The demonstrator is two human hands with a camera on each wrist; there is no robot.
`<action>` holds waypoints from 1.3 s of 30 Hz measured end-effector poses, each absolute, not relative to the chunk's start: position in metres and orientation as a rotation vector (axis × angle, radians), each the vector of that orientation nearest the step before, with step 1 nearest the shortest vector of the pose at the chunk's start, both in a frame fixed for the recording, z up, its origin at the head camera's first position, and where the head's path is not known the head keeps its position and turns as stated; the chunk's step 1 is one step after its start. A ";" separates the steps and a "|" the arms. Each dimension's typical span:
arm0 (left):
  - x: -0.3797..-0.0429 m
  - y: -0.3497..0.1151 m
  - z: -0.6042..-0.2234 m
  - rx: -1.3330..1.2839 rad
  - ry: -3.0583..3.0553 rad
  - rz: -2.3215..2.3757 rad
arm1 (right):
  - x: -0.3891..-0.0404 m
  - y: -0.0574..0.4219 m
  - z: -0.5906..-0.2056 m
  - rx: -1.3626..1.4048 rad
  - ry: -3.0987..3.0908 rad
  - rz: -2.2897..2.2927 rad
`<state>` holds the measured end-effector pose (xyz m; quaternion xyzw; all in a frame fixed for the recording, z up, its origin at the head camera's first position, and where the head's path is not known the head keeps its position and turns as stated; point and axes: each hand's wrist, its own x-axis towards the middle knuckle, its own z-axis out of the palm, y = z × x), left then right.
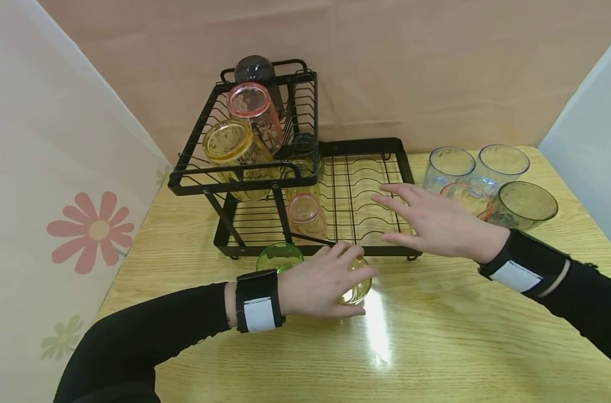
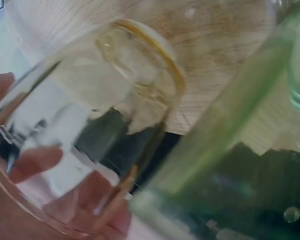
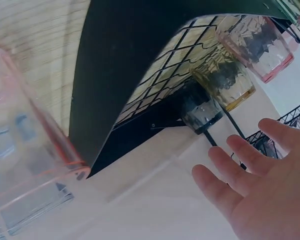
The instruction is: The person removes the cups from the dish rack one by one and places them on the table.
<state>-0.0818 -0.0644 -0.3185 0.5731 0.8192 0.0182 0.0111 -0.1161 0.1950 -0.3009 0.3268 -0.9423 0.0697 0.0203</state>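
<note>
My left hand (image 1: 323, 284) grips a yellow glass (image 1: 358, 292) in front of the dish rack's front edge; fingers show through its clear wall in the left wrist view. Just left of that hand stands a green glass (image 1: 277, 254), partly hidden by it. In the left wrist view the green glass (image 2: 240, 165) is beside the yellow glass (image 2: 95, 115). My right hand (image 1: 431, 221) is spread, with nothing in it, over the right side of the black dish rack (image 1: 358, 146). The right wrist view shows its fingers (image 3: 215, 187) apart.
Upside down on the rack's upper tier are a yellow glass (image 1: 235, 148), a pink glass (image 1: 255, 109) and a dark glass (image 1: 255, 70). Below stand a pink glass (image 1: 306, 217), a yellow one and a dark one. Several glasses, including a grey glass (image 1: 527, 204), are at the right.
</note>
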 end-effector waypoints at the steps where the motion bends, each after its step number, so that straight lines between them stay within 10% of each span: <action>1: -0.082 -0.065 -0.320 1.771 2.565 0.040 | -0.116 0.194 -0.301 1.022 -2.920 0.215; 39: -0.088 -0.101 -0.315 1.588 2.678 0.064 | -0.174 0.122 -0.299 1.334 -2.750 0.160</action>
